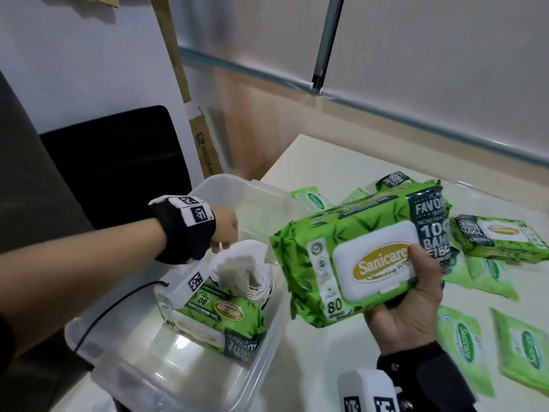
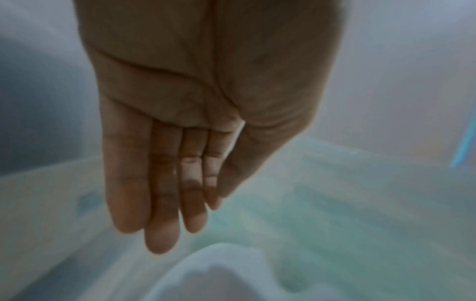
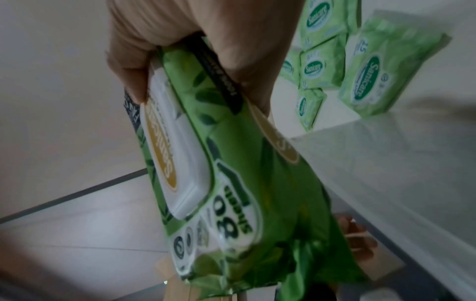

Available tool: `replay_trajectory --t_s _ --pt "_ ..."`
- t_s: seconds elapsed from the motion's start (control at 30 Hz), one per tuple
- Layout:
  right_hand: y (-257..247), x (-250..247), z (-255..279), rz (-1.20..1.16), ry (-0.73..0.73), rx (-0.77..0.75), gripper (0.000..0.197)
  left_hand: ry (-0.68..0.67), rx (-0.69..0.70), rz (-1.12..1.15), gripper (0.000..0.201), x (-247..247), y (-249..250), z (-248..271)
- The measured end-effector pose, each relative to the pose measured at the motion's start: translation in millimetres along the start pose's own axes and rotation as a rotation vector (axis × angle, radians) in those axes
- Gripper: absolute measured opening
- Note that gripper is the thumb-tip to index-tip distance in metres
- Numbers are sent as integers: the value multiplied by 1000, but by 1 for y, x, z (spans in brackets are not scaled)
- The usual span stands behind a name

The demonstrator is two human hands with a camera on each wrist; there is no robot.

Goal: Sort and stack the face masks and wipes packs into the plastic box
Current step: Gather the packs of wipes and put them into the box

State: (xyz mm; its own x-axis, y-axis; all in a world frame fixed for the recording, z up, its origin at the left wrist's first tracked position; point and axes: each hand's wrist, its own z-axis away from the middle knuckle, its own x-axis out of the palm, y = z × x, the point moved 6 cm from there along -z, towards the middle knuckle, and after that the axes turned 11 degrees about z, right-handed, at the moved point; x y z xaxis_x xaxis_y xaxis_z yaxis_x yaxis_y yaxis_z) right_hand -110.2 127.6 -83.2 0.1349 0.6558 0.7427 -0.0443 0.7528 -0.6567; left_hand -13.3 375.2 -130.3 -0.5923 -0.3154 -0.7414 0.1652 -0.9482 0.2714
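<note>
A clear plastic box [image 1: 228, 178] stands at the table's left end. Inside lie a big green wipes pack [image 1: 214, 319] and a stack of white face masks [image 1: 246, 269]. My left hand [image 1: 221, 246] hovers just above the masks, fingers pointing down. In the left wrist view that left hand [image 2: 165, 203] is flat and empty, with the blurred masks [image 2: 219, 275] below. My right hand [image 1: 413, 292] grips a second big green pack with a white lid [image 1: 356, 257] in the air, right of the box. The right wrist view shows thumb and fingers of the right hand [image 3: 180, 40] clamped on that pack [image 3: 231, 183].
Another large pack [image 1: 499, 239] lies on the white table at the right. Several small green wipes packs [image 1: 460, 337] are scattered around it and behind the box [image 1: 312, 199]. A black chair [image 1: 118, 162] stands left of the box, and cardboard [image 1: 205, 150] leans on the wall.
</note>
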Motion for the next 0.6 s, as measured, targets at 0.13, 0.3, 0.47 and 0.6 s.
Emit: replay_trajectory --t_s 0.13,0.3,0.47,0.6 --pt "20 21 -4 10 -145 22 50 117 -105 6 53 30 -54 -115" --pt "35 15 -3 238 -224 115 51 -141 -220 -23 22 46 -55 -65" --pt "29 -20 -5 402 -65 113 113 -107 -229 -102 23 32 -64 -60" --pt "8 -21 -11 583 -99 -37 101 -41 -215 -128 22 27 -49 -44"
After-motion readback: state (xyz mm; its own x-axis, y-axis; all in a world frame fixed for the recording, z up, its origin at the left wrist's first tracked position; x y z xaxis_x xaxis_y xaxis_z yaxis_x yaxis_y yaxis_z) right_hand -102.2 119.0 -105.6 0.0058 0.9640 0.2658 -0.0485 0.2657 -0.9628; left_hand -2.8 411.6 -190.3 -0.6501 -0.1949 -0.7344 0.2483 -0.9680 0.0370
